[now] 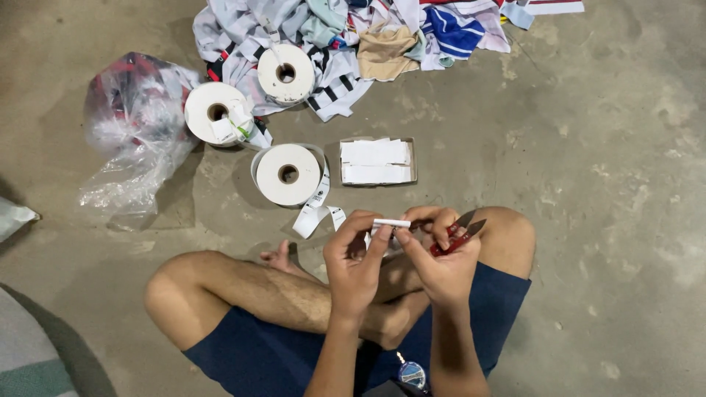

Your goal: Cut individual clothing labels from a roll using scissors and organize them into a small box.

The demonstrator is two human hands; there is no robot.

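While the person sits cross-legged on the concrete floor (588,147), the left hand (355,257) and right hand (440,259) pinch a small white label (391,223) between them above the lap. The right hand also grips red thread snips (460,234); a label roll (288,174) lies nearby.

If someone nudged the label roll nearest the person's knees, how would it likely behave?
The label roll lies flat on its side on the concrete floor, so it would probably slide, not roll. Its loose tail looks thin and floppy and would likely drag or unwind. Tightly wound, it seems fairly firm.
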